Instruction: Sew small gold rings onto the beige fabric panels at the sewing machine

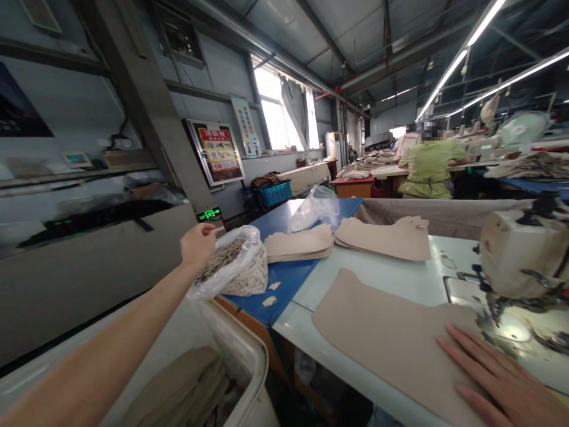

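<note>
My left hand (198, 244) reaches out to the left, its fingers curled into the mouth of a clear plastic bag (240, 267) full of small beige strips. What the fingers hold, if anything, is hidden. My right hand (498, 373) lies flat with fingers spread on a large beige fabric piece (386, 338) on the pale sewing table (400, 279). The fabric runs toward the needle area of a sewing machine (520, 255) at the right.
Two stacks of cut beige pieces (382, 237) and a crumpled clear bag (315, 210) lie farther back. A white bin (240, 350) with folded fabric stands below left. A person in a green top (429, 169) sits at another table behind.
</note>
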`<action>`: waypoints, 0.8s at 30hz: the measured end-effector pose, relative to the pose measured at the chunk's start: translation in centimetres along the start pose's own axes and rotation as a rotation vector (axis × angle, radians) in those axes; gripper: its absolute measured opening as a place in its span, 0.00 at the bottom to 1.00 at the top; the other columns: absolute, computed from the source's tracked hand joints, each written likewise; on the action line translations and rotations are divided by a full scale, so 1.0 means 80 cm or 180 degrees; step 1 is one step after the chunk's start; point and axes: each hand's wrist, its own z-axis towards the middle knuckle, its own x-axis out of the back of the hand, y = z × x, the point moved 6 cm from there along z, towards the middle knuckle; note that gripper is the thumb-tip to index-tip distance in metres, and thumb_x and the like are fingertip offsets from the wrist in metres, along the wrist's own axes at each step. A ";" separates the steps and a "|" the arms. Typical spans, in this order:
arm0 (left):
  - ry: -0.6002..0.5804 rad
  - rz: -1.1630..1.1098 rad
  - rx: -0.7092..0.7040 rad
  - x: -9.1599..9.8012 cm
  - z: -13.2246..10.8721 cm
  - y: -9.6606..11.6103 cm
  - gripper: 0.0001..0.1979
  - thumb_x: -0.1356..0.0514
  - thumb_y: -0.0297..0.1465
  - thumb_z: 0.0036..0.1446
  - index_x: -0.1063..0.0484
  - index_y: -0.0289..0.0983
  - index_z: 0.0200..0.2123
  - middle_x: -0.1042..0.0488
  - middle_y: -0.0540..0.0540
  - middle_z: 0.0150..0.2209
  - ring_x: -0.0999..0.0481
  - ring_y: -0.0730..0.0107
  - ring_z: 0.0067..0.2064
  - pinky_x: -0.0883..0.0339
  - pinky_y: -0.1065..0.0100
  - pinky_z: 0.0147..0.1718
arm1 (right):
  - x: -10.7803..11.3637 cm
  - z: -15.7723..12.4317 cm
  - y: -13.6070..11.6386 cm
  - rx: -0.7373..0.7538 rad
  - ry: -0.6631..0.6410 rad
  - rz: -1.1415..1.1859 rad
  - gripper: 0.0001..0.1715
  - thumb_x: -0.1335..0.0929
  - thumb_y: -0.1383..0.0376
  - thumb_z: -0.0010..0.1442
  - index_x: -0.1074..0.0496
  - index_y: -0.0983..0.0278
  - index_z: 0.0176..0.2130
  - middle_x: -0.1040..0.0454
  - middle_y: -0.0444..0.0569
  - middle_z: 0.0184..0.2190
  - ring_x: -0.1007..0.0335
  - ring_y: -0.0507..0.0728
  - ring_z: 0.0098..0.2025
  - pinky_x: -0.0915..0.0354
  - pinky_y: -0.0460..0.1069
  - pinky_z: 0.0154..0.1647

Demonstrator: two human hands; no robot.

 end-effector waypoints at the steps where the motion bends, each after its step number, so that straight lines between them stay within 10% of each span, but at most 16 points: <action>1: 0.0059 -0.0063 -0.0140 -0.001 -0.012 0.018 0.15 0.49 0.30 0.59 0.33 0.29 0.47 0.26 0.44 0.40 0.26 0.62 0.43 0.37 0.64 0.44 | 0.010 0.004 -0.005 -0.0118 -0.0070 0.0074 0.38 0.36 0.52 0.59 0.54 0.51 0.64 0.48 0.48 0.63 0.44 0.68 0.59 0.35 0.64 0.52; 4: -0.0328 -0.0442 -0.0766 -0.042 -0.070 0.090 0.17 0.47 0.35 0.55 0.30 0.33 0.45 0.24 0.50 0.32 0.24 0.65 0.37 0.36 0.68 0.40 | 0.040 0.018 -0.024 -0.0538 -0.0557 0.0377 0.32 0.40 0.52 0.63 0.49 0.54 0.63 0.50 0.50 0.63 0.50 0.66 0.62 0.43 0.65 0.57; 7: -0.1510 -0.1073 -0.1518 -0.121 -0.168 0.174 0.16 0.44 0.40 0.49 0.26 0.39 0.38 0.25 0.53 0.22 0.24 0.64 0.29 0.35 0.69 0.33 | 0.065 0.033 -0.040 -0.0786 -0.0806 0.0656 0.30 0.41 0.53 0.64 0.45 0.59 0.62 0.51 0.54 0.64 0.54 0.63 0.64 0.50 0.62 0.61; 13: -0.3410 -0.2281 -0.2294 -0.235 -0.349 0.316 0.09 0.44 0.38 0.47 0.28 0.40 0.26 0.27 0.53 0.21 0.26 0.66 0.28 0.35 0.69 0.30 | 0.107 0.019 -0.036 -0.0764 -0.0360 0.0590 0.21 0.37 0.61 0.62 0.33 0.62 0.54 0.38 0.53 0.58 0.45 0.61 0.60 0.49 0.55 0.61; 19: -0.3853 -0.2677 -0.1864 -0.300 -0.384 0.364 0.11 0.45 0.40 0.44 0.32 0.39 0.26 0.29 0.52 0.20 0.28 0.65 0.26 0.34 0.67 0.29 | 0.187 -0.047 0.041 -0.1586 0.0420 0.0118 0.16 0.42 0.67 0.64 0.27 0.62 0.43 0.26 0.51 0.41 0.31 0.56 0.43 0.35 0.49 0.46; 24: -0.3672 -0.2506 -0.1974 -0.306 -0.384 0.365 0.12 0.46 0.42 0.46 0.32 0.41 0.26 0.31 0.53 0.18 0.28 0.64 0.26 0.35 0.66 0.29 | 0.203 -0.053 0.134 -0.2524 -0.0133 -0.0589 0.13 0.39 0.71 0.62 0.26 0.65 0.41 0.25 0.51 0.41 0.30 0.56 0.43 0.36 0.47 0.44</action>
